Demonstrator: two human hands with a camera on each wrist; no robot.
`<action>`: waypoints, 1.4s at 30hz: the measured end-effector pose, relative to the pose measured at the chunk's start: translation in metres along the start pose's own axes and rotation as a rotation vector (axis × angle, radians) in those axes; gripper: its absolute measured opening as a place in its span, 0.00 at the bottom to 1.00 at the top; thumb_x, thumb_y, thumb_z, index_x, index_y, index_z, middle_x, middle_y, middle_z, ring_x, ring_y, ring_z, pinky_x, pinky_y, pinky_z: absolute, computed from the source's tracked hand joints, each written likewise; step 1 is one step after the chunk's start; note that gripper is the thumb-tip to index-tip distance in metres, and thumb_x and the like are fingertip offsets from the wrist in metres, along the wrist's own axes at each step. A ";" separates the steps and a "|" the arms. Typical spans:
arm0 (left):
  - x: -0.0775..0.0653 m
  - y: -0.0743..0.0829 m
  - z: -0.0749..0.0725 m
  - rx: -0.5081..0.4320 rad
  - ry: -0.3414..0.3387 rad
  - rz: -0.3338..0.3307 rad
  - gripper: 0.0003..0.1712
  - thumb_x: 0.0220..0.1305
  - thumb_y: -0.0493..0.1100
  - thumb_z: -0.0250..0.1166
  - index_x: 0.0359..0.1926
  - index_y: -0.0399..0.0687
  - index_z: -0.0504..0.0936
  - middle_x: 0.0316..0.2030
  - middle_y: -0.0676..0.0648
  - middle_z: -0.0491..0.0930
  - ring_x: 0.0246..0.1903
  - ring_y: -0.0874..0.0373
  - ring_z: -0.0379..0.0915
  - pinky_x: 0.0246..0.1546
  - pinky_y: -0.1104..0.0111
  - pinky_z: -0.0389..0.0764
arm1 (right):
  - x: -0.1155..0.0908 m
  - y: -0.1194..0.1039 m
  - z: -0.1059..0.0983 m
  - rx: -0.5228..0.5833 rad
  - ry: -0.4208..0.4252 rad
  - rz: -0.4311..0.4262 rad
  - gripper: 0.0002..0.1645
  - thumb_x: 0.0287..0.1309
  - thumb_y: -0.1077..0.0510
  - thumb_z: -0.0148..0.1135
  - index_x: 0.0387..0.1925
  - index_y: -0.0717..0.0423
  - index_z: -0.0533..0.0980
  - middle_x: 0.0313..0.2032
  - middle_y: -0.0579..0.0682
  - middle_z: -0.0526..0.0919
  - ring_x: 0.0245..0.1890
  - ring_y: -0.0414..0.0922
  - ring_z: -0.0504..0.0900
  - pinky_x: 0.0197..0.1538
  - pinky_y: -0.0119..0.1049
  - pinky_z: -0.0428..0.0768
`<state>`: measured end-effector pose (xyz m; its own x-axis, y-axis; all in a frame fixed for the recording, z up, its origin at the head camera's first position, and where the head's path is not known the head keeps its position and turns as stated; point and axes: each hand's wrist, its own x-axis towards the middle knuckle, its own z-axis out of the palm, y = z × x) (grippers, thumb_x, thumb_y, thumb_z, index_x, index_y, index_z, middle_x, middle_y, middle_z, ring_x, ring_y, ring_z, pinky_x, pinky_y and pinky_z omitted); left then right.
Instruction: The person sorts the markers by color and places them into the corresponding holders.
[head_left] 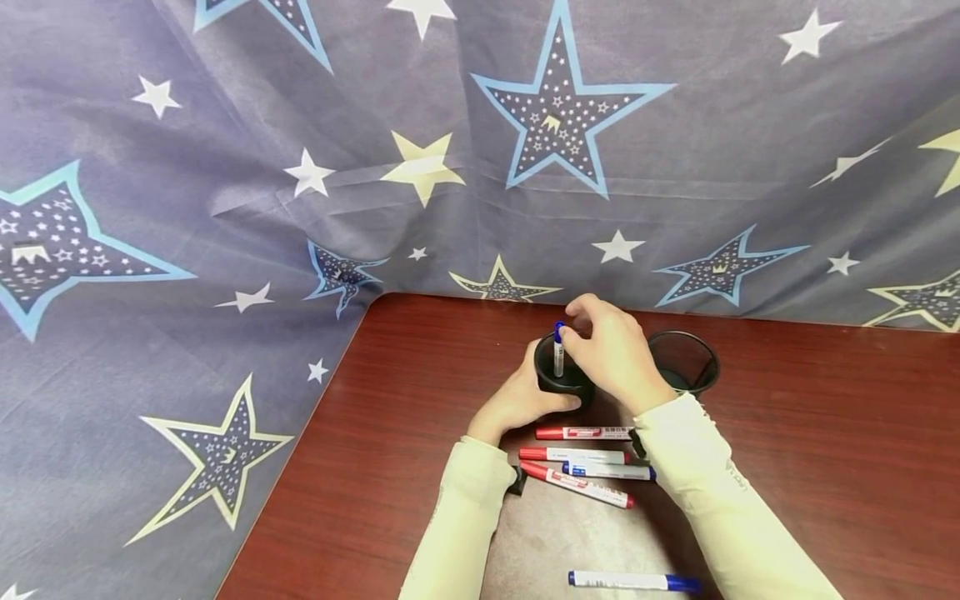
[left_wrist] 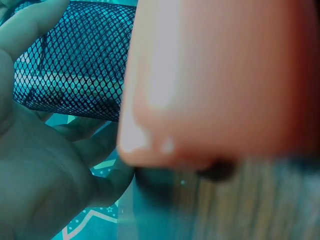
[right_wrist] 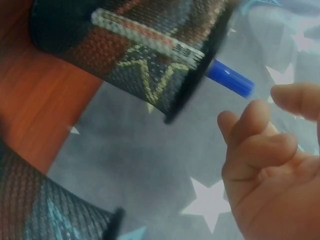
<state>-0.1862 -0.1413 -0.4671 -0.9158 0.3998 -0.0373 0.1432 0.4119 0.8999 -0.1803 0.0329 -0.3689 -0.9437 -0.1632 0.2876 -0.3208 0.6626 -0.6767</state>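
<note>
A black mesh pen cup [head_left: 549, 385] stands on the table, and my left hand [head_left: 517, 396] grips it round the side. In the left wrist view thumb and fingers lie around the mesh wall [left_wrist: 75, 60]. Inside the cup leans a whiteboard marker [head_left: 558, 357], its blue end sticking up past the rim. My right hand [head_left: 617, 350] is above the cup with its fingers loosely bent. The right wrist view shows a small gap between those fingertips and the marker's blue end [right_wrist: 232, 79]; nothing is in that hand.
A second mesh cup [head_left: 684, 358] stands right of the first. In front lie red markers [head_left: 573, 455] and a blue marker [head_left: 609, 472]. Another blue marker [head_left: 630, 581] lies nearer. A starry curtain [head_left: 420, 225] hangs behind the table. A blurred pinkish shape [left_wrist: 210, 75] blocks much of the left wrist view.
</note>
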 end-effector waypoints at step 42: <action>-0.004 0.002 0.000 0.031 0.029 -0.043 0.59 0.50 0.49 0.80 0.76 0.56 0.52 0.62 0.44 0.73 0.60 0.52 0.70 0.64 0.55 0.66 | -0.164 0.108 -0.028 -0.372 -0.189 -0.218 0.14 0.52 0.63 0.76 0.33 0.43 0.80 0.29 0.35 0.73 0.25 0.38 0.78 0.25 0.39 0.77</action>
<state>-0.1818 -0.1422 -0.4650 -0.9317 0.3576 -0.0632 0.1141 0.4533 0.8840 -0.0578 0.1515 -0.4703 -0.8668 -0.4346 0.2444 -0.4949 0.8098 -0.3151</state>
